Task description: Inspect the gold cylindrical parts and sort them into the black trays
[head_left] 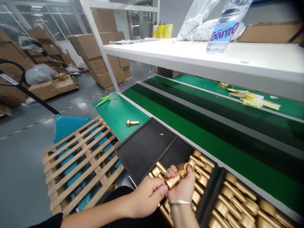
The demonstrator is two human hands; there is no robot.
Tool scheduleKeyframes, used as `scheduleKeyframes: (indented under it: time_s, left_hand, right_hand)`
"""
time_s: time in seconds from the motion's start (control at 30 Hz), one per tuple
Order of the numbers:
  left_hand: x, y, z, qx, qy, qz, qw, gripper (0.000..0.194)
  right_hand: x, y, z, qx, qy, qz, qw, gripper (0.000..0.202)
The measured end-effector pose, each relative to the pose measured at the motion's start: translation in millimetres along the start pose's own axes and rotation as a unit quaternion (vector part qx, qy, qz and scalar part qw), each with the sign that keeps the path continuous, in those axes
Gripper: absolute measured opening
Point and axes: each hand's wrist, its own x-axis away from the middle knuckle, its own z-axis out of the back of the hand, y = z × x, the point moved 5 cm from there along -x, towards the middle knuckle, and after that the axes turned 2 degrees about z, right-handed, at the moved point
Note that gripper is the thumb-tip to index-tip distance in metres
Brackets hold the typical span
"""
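Palm up, my right hand is wrapped round a gold handheld device with a round, ring-like head and a tubular handle. A small dark slot or switch shows on its side. My left hand is closed in a pinch at the handle's lower end; any small part between the fingertips is hidden. Beneath both hands, several similar gold devices lie in rows in a black tray. Another single gold device rests apart on the green tabletop.
More gold devices fill a second tray at the right. A wooden pallet on a blue pallet jack stands left. Above the bench, a white shelf holds a water bottle. A green air gun lies at the far corner.
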Motion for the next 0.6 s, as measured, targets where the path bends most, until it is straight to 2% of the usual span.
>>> scheduleKeyframes:
  time_s: [0.2,0.4,0.6]
  left_hand:
    - [0.7,-14.9,-0.1,0.04,-0.003,0.086,0.995,0.033]
    - [3.0,-19.7,-5.3,0.061,-0.036,0.06,0.996,0.026]
    - [2.1,-22.9,-13.7,0.063,-0.058,0.065,0.994,0.03]
  right_hand:
    - [7.2,0.3,5.6,0.052,-0.003,0.09,0.995,0.033]
    - [20.2,2.2,6.2,0.086,-0.037,0.102,0.99,0.04]
    - [23.8,-10.4,9.6,0.084,-0.034,0.125,0.988,0.037]
